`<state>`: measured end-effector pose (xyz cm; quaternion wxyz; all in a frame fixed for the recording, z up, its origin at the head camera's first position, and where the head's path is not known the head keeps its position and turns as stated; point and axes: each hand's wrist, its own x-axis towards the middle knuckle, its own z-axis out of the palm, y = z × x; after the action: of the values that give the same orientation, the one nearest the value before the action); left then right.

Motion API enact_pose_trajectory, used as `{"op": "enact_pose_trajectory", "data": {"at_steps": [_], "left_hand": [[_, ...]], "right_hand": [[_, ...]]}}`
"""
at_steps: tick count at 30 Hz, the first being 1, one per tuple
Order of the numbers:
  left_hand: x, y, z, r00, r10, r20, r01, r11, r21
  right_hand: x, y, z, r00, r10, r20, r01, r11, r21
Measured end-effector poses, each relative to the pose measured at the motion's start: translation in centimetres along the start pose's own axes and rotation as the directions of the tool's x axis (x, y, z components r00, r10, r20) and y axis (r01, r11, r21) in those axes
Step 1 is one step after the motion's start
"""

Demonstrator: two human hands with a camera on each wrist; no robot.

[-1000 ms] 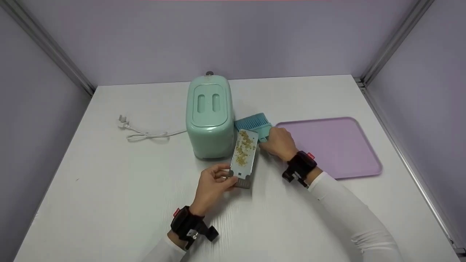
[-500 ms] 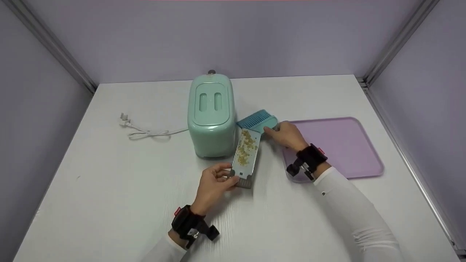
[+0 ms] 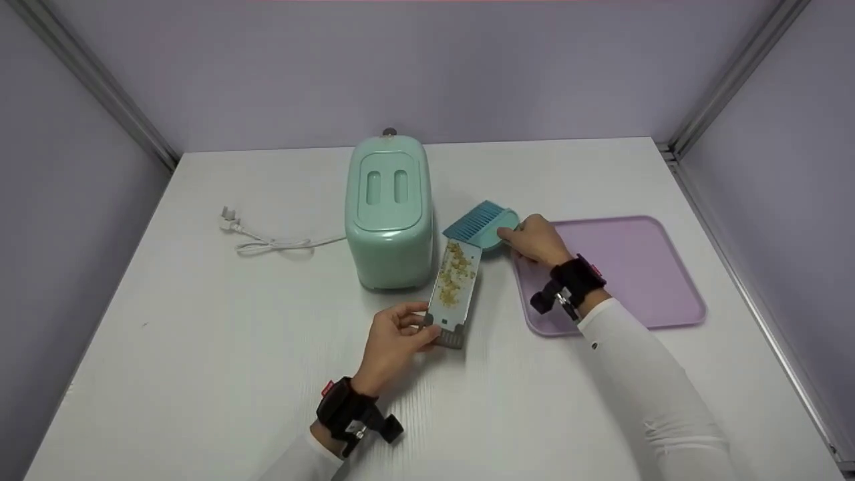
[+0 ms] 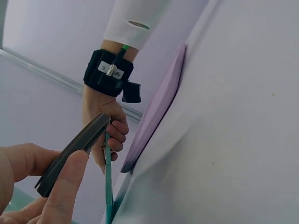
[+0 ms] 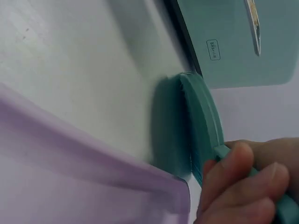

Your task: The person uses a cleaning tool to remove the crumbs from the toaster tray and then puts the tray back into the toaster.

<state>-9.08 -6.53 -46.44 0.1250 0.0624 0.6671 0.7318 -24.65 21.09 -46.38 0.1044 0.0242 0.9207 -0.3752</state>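
My left hand [image 3: 395, 336] pinches the grey end of a narrow metal crumb tray [image 3: 455, 280], with thumb and fingers on either side. Yellow-brown crumbs [image 3: 451, 267] lie scattered along its top. The left wrist view gives the tray edge-on [image 4: 74, 154], tilted. At its far end a teal hand brush [image 3: 482, 224] with ribbed bristles comes very close; whether they touch I cannot tell. My right hand [image 3: 540, 242] grips the brush's handle, fingers curled round it in the right wrist view, bristles [image 5: 187, 126] toward the table. A mint-green toaster [image 3: 389, 220] stands left of both.
A purple serving tray [image 3: 628, 274] lies on the table's right, partly under my right wrist. The toaster's white cord [image 3: 267, 247] and plug [image 3: 229, 219] rest on the left. Lilac walls [image 3: 414, 73] enclose the white table [image 3: 220, 374] at the back and sides.
My right hand has moved right and slightly away from me with the brush, drawing it off the toaster's side. The left hand and crumb tray have stayed nearly in place.
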Motion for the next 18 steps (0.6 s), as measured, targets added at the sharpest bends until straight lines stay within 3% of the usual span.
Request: {"op": "enact_pose_trajectory", "data": {"at_steps": [9,18], "left_hand": [[0.3,0.1,0.4,1.000,-0.025,-0.009,0.025,1.000,-0.001],[1.0,0.4,1.2,1.000,-0.029,0.006,0.029,1.000,0.005]], "right_hand": [[-0.8,1.7,-1.6,0.995,-0.021,-0.100,0.012,0.995,-0.097],[-3.0,4.4,-5.1,0.986,-0.079,-0.149,0.057,0.988,-0.146]]}}
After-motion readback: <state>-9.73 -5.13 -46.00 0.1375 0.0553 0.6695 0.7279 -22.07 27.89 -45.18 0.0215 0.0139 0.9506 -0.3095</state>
